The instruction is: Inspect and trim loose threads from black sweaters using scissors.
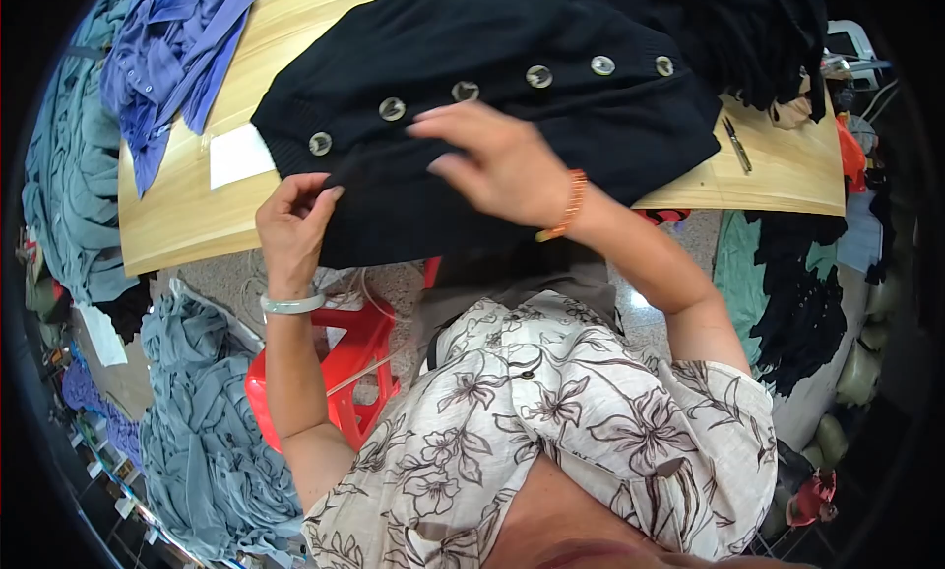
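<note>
A black knit cardigan (551,116) with a row of several round grey buttons lies spread on a wooden table (187,215). My left hand (293,224), with a pale bangle on the wrist, pinches the cardigan's lower edge near the last button (320,143). My right hand (492,160), an orange bead bracelet at its wrist, lies flat on the fabric just below the button row, fingers pointing left.
Blue garments (167,47) are heaped on the table's left end beside a white paper tag (239,156). Small scissors (736,144) lie at the right. A red plastic stool (354,362) and grey-blue cloth piles (207,431) sit on the floor; dark garments (797,303) hang at right.
</note>
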Action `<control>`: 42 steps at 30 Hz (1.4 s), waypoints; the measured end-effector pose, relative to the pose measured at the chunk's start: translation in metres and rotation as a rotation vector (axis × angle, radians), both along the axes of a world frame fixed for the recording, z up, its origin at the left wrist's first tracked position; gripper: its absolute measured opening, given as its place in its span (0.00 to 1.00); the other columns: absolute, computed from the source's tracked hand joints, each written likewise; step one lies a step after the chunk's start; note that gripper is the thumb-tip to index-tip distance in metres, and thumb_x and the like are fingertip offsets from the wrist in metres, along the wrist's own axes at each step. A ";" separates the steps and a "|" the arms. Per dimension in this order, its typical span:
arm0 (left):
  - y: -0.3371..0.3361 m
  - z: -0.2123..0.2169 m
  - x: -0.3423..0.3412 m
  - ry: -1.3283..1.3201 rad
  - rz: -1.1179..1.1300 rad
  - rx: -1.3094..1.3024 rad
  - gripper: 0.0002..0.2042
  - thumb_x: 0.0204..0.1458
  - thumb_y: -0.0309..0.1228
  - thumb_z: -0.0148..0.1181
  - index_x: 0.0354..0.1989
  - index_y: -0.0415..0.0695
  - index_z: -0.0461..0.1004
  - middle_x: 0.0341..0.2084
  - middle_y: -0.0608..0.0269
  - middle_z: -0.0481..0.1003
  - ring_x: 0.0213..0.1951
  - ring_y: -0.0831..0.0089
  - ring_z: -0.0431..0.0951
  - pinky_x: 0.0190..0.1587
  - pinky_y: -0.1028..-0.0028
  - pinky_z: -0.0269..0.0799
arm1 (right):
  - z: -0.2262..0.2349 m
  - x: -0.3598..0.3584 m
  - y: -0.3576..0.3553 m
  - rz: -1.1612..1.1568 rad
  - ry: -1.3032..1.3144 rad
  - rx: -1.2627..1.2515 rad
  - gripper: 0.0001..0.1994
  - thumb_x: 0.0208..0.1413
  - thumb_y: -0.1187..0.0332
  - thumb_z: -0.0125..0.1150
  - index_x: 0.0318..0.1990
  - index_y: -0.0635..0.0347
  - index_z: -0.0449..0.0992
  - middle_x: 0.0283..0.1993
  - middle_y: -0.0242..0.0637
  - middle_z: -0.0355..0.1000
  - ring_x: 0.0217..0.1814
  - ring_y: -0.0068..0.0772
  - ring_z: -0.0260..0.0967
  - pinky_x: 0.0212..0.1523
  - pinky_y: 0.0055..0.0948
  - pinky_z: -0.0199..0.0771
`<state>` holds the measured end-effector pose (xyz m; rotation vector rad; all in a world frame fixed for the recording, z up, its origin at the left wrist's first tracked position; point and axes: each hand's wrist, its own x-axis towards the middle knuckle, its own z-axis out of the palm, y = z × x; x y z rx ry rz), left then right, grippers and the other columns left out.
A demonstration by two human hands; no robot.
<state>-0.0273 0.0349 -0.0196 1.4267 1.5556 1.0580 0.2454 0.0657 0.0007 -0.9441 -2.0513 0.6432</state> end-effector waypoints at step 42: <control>0.028 -0.002 -0.022 -0.383 -0.136 -0.283 0.06 0.52 0.22 0.65 0.38 0.37 0.80 0.25 0.71 0.77 0.21 0.89 0.65 0.23 0.87 0.58 | -0.023 -0.108 -0.011 -0.081 -0.252 -0.013 0.14 0.49 0.72 0.62 0.43 0.61 0.68 0.37 0.45 0.69 0.33 0.47 0.75 0.32 0.38 0.76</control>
